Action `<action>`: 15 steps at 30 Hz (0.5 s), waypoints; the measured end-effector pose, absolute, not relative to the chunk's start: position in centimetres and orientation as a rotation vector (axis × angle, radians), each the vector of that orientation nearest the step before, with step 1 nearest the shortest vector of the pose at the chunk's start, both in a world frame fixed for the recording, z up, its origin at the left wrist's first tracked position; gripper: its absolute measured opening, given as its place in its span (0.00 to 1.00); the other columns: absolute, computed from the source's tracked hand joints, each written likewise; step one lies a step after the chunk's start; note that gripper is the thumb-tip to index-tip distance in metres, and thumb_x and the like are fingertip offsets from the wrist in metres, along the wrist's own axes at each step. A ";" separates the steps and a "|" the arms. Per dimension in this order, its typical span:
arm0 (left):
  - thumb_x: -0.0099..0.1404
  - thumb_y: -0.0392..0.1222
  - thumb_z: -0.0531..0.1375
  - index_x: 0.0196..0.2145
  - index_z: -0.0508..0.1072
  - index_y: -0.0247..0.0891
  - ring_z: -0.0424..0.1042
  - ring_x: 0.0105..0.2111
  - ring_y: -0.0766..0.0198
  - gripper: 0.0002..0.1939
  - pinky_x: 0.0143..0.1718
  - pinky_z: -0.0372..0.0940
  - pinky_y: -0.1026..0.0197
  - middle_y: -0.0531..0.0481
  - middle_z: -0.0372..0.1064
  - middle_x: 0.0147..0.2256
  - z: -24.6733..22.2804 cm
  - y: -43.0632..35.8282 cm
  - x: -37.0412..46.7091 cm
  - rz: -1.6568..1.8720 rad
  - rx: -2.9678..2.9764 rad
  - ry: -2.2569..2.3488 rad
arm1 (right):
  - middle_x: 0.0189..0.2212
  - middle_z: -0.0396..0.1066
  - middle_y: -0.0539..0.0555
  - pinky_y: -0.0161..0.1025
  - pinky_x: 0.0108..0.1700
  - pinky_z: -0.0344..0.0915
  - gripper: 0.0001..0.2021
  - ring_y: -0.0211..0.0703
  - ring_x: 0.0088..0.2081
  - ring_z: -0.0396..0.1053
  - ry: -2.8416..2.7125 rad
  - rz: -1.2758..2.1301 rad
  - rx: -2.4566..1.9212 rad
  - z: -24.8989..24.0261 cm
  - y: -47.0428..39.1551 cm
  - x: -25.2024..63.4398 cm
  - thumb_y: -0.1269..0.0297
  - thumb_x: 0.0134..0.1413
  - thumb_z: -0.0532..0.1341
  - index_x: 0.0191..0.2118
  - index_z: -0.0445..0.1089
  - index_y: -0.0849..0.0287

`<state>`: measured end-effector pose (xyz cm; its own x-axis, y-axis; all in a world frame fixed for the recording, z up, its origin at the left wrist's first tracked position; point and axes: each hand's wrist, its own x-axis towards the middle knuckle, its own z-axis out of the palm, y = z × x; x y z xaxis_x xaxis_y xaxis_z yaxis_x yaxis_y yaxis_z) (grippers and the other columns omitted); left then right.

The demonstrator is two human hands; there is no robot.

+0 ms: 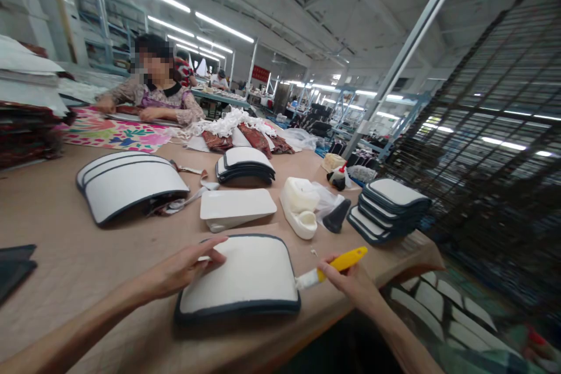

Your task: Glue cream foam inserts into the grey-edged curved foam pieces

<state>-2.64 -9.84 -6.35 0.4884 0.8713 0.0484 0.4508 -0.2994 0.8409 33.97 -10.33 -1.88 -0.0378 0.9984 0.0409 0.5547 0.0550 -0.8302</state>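
Observation:
A curved white panel with dark edging [241,274] lies in front of me on the brown-covered table. My left hand [199,263] rests on its upper left part, fingers stretched out. In my right hand [348,280] is a paintbrush with a yellow handle [346,260], gripped from below. The brush's pale bristles touch or nearly touch the panel's right edge. Just behind the panel sits a plain white curved piece [236,205]. Right of that stands a white plastic container [300,204], cut open, with something pale inside.
Edged panels are stacked at right [390,207], back centre [245,165] and left [131,184]. A red-tipped bottle [339,175] stands near the back right. Across the table [87,257], a person [153,90] handles material beside a heap of white strips [236,123]. The table's edge runs along the right.

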 end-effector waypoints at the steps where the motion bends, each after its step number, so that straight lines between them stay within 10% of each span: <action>1: 0.62 0.37 0.49 0.59 0.53 0.40 0.69 0.45 0.60 0.27 0.50 0.61 0.57 0.48 0.72 0.44 -5.9 -9.7 -2.8 0.650 1.938 1.084 | 0.19 0.63 0.48 0.35 0.26 0.60 0.11 0.38 0.23 0.61 -1.614 0.820 -1.556 -1.4 -10.3 33.9 0.55 0.44 0.61 0.26 0.69 0.58; 7: 0.60 0.37 0.51 0.52 0.62 0.38 0.68 0.42 0.59 0.21 0.45 0.63 0.57 0.46 0.68 0.43 -2.6 -4.8 -3.3 0.688 2.141 1.402 | 0.17 0.63 0.46 0.34 0.26 0.63 0.17 0.38 0.21 0.63 -1.501 0.786 -1.215 2.5 -7.4 30.1 0.49 0.50 0.59 0.38 0.69 0.57; 15: 0.41 0.37 0.68 0.53 0.62 0.40 0.63 0.45 0.50 0.40 0.48 0.57 0.53 0.45 0.65 0.44 -4.5 2.4 -4.8 0.384 2.249 1.482 | 0.27 0.72 0.52 0.38 0.30 0.67 0.18 0.38 0.22 0.68 -1.704 0.975 -0.950 0.8 0.3 23.6 0.50 0.56 0.53 0.45 0.66 0.57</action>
